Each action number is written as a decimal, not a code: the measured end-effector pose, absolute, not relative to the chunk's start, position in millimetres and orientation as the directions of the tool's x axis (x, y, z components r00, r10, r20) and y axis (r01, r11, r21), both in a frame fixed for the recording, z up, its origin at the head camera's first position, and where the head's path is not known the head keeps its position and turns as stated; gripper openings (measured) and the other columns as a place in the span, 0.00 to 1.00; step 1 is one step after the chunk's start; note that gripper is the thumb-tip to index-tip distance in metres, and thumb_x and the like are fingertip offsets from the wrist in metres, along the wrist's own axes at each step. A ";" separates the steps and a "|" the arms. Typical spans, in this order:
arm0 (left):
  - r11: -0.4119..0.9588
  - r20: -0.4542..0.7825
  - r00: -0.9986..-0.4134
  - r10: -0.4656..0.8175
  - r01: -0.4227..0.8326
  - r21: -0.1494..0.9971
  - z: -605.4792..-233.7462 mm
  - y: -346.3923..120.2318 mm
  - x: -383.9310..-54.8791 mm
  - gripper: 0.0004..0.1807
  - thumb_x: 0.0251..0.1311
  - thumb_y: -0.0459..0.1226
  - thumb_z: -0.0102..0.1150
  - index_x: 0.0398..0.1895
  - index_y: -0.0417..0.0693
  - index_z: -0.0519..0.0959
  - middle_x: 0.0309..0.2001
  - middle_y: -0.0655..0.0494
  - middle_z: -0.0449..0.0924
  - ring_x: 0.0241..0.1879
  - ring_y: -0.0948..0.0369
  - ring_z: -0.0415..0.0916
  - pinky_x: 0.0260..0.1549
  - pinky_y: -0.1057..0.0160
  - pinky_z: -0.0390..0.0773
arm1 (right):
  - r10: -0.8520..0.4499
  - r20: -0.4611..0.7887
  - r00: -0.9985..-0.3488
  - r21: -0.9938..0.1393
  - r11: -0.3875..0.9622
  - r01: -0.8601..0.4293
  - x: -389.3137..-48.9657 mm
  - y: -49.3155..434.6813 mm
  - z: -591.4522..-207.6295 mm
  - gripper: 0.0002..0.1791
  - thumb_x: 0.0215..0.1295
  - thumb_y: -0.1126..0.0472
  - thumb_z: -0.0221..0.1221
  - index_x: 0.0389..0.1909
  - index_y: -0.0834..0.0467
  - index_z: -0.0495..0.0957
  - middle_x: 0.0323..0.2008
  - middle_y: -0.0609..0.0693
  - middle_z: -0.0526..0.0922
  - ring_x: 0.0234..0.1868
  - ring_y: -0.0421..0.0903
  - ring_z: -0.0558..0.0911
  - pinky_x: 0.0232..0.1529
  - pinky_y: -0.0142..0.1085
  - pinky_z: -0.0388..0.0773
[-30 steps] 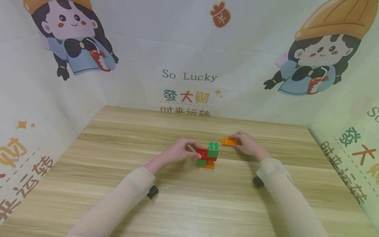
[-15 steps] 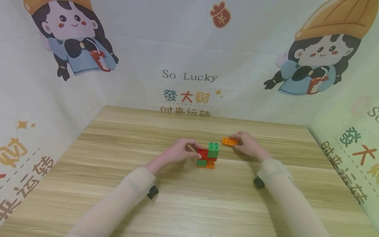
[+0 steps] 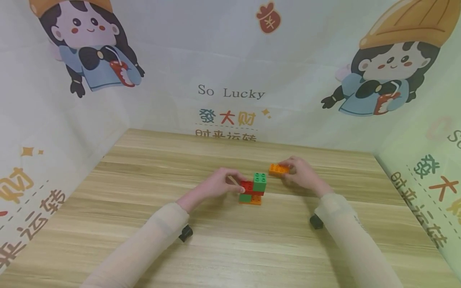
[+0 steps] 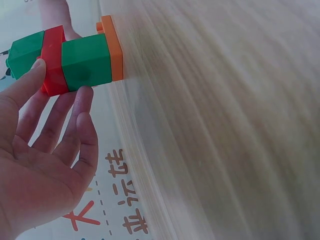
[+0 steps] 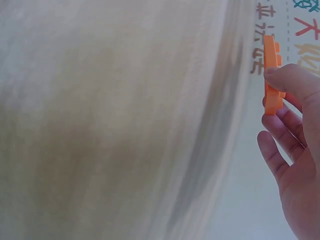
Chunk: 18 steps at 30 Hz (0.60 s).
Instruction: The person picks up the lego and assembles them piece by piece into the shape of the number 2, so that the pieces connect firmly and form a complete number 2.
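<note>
Near the middle of the table stands a stack of building blocks: an orange plate [image 4: 116, 52] at the bottom, a green block [image 4: 86, 61] over part of it, a red block [image 4: 53, 65] above that, and a second green block [image 3: 259, 182] on top at the right end. My left hand [image 3: 220, 183] holds the stack by the red block, thumb on the near side. To the right and a bit farther back, my right hand [image 3: 302, 173] pinches a flat orange studded block [image 3: 277, 169] between thumb and fingers. In the right wrist view this orange block [image 5: 271, 95] is seen edge-on.
The wooden table [image 3: 223, 248] is bounded at the back and sides by a printed white cloth [image 3: 173, 80]. Black wrist devices show under both sleeves, one by the left cuff [image 3: 185, 233] and one by the right cuff [image 3: 316, 221].
My right hand has raised the orange block slightly and tilted its studs a little toward the head camera. The left hand and the stack stay where they were.
</note>
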<state>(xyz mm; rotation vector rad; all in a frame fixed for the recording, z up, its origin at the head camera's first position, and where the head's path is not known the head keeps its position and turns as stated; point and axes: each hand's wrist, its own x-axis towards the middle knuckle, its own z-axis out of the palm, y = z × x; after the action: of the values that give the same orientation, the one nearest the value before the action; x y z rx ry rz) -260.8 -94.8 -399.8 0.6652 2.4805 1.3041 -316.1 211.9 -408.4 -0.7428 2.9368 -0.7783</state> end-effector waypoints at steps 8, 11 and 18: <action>0.485 -0.018 -0.859 0.511 0.271 0.832 -400.5 -94.3 -261.3 0.17 0.57 0.37 0.69 0.51 0.46 0.82 0.47 0.50 0.85 0.42 0.58 0.84 0.47 0.61 0.81 | -0.451 0.186 -0.873 -0.480 0.733 -0.482 -310.3 207.6 -393.4 0.23 0.62 0.65 0.64 0.59 0.58 0.78 0.54 0.57 0.81 0.53 0.55 0.77 0.53 0.51 0.78; 0.485 -0.020 -0.860 0.510 0.268 0.833 -400.9 -94.5 -261.4 0.18 0.57 0.37 0.69 0.51 0.47 0.82 0.47 0.50 0.85 0.41 0.59 0.84 0.46 0.62 0.81 | -0.454 0.206 -0.867 -0.487 0.721 -0.493 -305.8 204.0 -386.2 0.23 0.62 0.64 0.65 0.60 0.56 0.78 0.54 0.56 0.81 0.52 0.54 0.77 0.53 0.49 0.78; 0.483 -0.012 -0.858 0.513 0.277 0.831 -400.7 -94.7 -262.1 0.18 0.57 0.37 0.69 0.51 0.47 0.82 0.48 0.50 0.85 0.42 0.57 0.84 0.44 0.63 0.81 | -0.473 0.277 -0.836 -0.491 0.678 -0.546 -294.9 192.7 -372.5 0.24 0.62 0.63 0.65 0.60 0.54 0.77 0.54 0.54 0.81 0.50 0.52 0.78 0.50 0.45 0.78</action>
<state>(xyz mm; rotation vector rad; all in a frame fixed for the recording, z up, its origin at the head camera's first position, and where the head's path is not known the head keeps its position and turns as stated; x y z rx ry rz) -262.1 -94.7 -400.7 0.6744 2.4725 1.3141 -294.9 192.7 -372.5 -0.9137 2.9930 -0.9433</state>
